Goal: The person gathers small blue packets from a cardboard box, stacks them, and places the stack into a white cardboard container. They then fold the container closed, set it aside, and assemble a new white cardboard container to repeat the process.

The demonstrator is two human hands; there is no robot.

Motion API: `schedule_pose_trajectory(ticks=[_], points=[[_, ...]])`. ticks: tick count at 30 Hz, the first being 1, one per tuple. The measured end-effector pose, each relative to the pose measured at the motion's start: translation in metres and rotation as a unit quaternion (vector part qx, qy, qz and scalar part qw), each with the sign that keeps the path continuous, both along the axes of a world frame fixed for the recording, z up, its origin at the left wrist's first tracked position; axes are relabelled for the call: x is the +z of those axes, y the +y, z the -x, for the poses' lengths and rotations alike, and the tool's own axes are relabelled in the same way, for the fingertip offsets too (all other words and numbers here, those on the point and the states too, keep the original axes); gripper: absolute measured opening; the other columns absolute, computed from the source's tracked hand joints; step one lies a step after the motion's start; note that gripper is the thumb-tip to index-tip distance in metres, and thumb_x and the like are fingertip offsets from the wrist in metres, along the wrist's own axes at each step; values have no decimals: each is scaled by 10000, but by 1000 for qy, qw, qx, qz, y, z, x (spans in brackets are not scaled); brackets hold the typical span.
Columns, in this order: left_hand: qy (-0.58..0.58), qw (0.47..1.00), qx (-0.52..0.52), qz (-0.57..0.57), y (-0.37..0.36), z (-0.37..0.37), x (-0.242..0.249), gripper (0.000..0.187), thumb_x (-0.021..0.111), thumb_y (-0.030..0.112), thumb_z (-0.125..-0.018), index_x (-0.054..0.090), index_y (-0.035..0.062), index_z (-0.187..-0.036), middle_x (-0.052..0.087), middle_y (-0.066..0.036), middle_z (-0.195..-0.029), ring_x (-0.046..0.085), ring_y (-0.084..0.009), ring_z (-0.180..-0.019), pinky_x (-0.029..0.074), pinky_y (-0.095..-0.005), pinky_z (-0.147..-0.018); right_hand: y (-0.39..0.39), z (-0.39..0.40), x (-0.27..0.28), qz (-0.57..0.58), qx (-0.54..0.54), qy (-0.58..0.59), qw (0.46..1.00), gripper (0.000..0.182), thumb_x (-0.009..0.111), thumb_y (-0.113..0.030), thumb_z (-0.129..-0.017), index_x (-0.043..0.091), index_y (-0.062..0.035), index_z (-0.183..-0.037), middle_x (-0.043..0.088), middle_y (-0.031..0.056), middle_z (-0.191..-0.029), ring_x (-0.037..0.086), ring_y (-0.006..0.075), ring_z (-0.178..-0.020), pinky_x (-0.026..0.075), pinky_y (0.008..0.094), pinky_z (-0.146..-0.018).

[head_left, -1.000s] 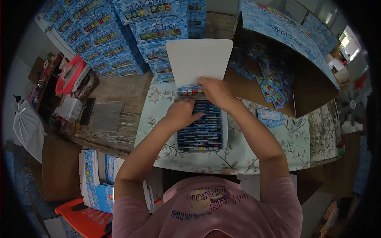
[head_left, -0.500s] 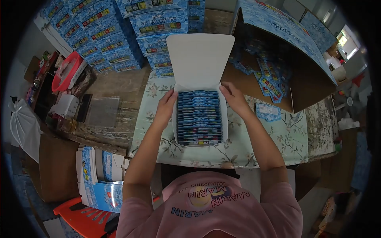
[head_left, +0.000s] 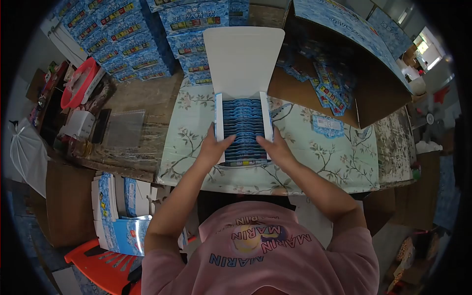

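A white-lined carton (head_left: 219,112) stands on the flowered tablecloth in front of me, its lid (head_left: 243,59) raised at the far side. Tightly lined-up blue sachets (head_left: 242,120) fill it in one row. My left hand (head_left: 215,147) grips the carton's left side, its thumb bent inward over the sachets. On the opposite side my right hand (head_left: 276,149) holds the carton the same way. The fingers along the outer walls are partly hidden.
Stacked blue printed cartons (head_left: 123,44) rise at the back left. A large cardboard box (head_left: 373,93) with loose sachets (head_left: 332,93) lies open at the right, near a single packet (head_left: 328,126). Flat carton blanks (head_left: 123,211) lie on an orange chair (head_left: 101,263).
Both hands have slid from the carton's far corners toward me, and the thumbs now reach inward over the sachets. The side flaps stand upright, making the opening look narrower.
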State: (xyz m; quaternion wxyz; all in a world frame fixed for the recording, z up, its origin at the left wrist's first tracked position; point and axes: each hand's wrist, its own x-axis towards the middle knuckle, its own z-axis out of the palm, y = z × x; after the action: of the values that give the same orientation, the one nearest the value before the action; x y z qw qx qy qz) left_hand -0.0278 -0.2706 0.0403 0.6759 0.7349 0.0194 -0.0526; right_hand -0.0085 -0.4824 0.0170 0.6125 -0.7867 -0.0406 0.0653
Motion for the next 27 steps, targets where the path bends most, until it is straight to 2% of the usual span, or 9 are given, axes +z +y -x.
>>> schedule_pose_trajectory(ticks=[2,8,10,11,15,17,19,21,27], points=[[4,993,-28,112,4,11,-2,644,674,146,-832,314,-42,-1331,535,-150,-1211,530,-209,-1087,426,-316,-932,-4,18,27,-68,67,93,991,640,569,-268,-915,251,-15,-1408,447,162,-1334,452,233,-1208,342,339,-1025],[-1,997,68,25,12,-57,-5,659,595,203,-900,245,-30,-1407,476,-158,-1311,492,-202,-1159,381,-310,-980,9,-71,11,-95,-55,19,994,595,577,-212,-914,298,-45,-1411,457,140,-1334,485,233,-1172,381,318,-988],[127,906,17,403,31,-94,-3,595,546,160,-925,262,11,-1426,472,-110,-1323,476,-188,-1174,399,-289,-951,7,-101,5,-293,-22,45,955,440,581,-114,-894,460,-38,-1311,581,105,-1162,553,180,-1019,446,279,-886],[-31,966,54,252,14,-100,-15,425,533,47,-901,472,39,-1322,499,-139,-1320,447,-216,-1232,351,-310,-1016,4,-112,1,-301,-12,44,952,273,564,-9,-866,609,-24,-1134,626,74,-1037,552,137,-938,459,260,-844],[-113,973,13,199,25,-108,-29,321,479,-12,-897,607,46,-1186,579,-111,-1242,433,-202,-1246,392,-316,-989,-11,-118,-2,-220,1,26,975,219,553,16,-845,665,-35,-1026,647,83,-1052,545,183,-1064,447,290,-905],[-238,969,-15,-62,33,-88,-22,346,450,-74,-868,679,77,-1079,592,-113,-1229,356,-260,-1318,332,-374,-1062,-25,-106,10,31,113,-238,964,211,517,18,-855,690,-45,-959,639,87,-1134,465,235,-1227,408,314,-978],[-239,967,-43,-77,47,-61,-28,329,476,-81,-862,687,89,-1049,535,-109,-1302,306,-311,-1346,275,-404,-1103,-38,-77,19,74,160,-217,960,241,509,-32,-867,665,-72,-1046,585,84,-1243,348,277,-1332,345,368,-1046],[-187,973,-134,-16,54,-23,-15,274,526,40,-886,656,92,-1121,542,-116,-1295,272,-333,-1362,268,-442,-1096,-43,-34,39,253,226,-295,893,347,610,-127,-854,590,-78,-1197,513,108,-1325,316,306,-1347,289,430,-1080],[-284,850,-159,-416,26,56,25,607,639,372,-826,471,78,-1330,410,-138,-1409,252,-364,-1366,261,-528,-1064,-35,46,48,310,244,-327,859,596,719,-330,-771,519,-97,-1282,422,122,-1399,325,309,-1338,294,493,-1056]])
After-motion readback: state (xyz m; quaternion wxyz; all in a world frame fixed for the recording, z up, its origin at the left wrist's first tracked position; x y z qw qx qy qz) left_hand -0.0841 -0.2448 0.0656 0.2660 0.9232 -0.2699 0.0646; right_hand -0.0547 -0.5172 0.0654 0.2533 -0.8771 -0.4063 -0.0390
